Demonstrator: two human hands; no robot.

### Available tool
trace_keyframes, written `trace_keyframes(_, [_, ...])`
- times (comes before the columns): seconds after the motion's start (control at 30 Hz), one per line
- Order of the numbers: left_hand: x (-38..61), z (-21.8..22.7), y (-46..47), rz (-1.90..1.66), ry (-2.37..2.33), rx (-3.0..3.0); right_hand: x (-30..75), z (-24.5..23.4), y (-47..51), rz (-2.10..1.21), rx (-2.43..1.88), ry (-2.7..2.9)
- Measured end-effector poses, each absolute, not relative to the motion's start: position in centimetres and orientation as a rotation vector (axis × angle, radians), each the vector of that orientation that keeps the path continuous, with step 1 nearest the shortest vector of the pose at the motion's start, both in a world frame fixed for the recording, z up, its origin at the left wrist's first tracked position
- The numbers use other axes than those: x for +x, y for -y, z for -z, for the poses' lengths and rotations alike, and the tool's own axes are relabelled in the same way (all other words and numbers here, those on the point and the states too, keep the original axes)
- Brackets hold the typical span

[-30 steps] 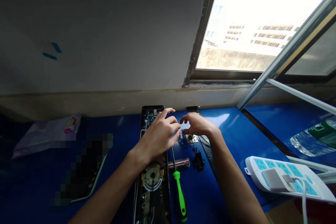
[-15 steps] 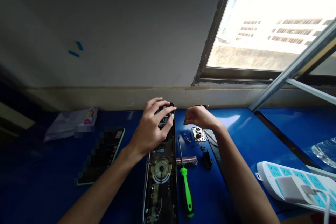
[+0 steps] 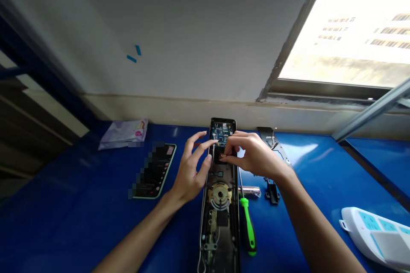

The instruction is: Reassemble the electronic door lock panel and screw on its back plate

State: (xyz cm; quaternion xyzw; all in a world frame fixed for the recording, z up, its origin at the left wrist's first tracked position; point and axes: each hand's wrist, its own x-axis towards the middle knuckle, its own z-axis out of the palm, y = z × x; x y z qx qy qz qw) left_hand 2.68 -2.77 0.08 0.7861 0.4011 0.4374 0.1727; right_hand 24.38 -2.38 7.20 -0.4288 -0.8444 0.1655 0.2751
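Pinching a small part (image 3: 223, 156): your right hand (image 3: 248, 151), now over the casing (image 3: 226, 241), formerly beside it. Your left hand (image 3: 194, 166): fingers spread, grip loose, drawn back from the board (image 3: 219, 130).

- Black casing (image 3: 228, 239); blue circuit board (image 3: 219, 131) at its twelve-o'clock end, brass-coloured disc (image 3: 220, 194)
- Screwdriver (image 3: 249, 230), five o'clock: green-and-black handle
- Phone (image 3: 159, 169), eight o'clock: black screen, pale green edge
- Power strip (image 3: 354, 227), four o'clock: white, light-blue panels
- Table (image 3: 96, 222): blue
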Motion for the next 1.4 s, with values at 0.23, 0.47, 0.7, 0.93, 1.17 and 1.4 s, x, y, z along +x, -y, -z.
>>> trace_keyframes(0.23, [3.4,0.1,2.9,-1.279,-1.098,2.21,24.1,-6.5,2.0,-0.332,-1.213,2.315])
trace_keyframes(0.47, [3.6,-0.2,2.7,-1.313,-1.088,2.208,23.9,-6.4,1.8,-0.299,-1.315,2.287])
trace_keyframes(0.7, [3.7,-0.7,2.1,-1.342,-1.102,2.162,23.6,-6.8,1.9,-0.251,-1.403,2.289])
trace_keyframes(0.93, [3.5,-1.4,2.1,-1.304,-1.073,2.197,24.2,-7.5,2.2,-0.283,-1.388,2.36])
trace_keyframes(1.17, [2.8,-2.5,1.4,-1.148,-1.103,2.294,26.6,-8.7,1.5,-0.519,-1.205,2.212])
trace_keyframes(1.4, [3.3,-4.3,1.6,-1.087,-1.164,2.479,29.7,-9.8,0.9,-0.562,-1.534,2.175])
